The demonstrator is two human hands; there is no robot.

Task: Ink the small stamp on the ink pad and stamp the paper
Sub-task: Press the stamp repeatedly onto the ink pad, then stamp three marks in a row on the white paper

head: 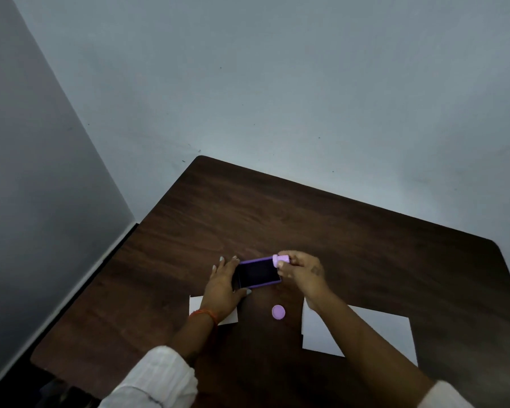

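Observation:
A purple ink pad (259, 273) with a dark inked face lies open on the brown table (336, 237). My left hand (223, 282) grips its left end, thumb at the near edge. My right hand (302, 272) pinches a small lilac stamp (279, 260) just above the pad's far right corner, held on its side. A round lilac cap (278, 312) rests on the table nearer to me. A white paper sheet (374, 334) lies to the right, partly under my right forearm.
A smaller white card (195, 307) lies under my left wrist. The table's left edge runs beside a grey wall, and its far edge meets a pale wall. A dark floor gap shows at the lower left.

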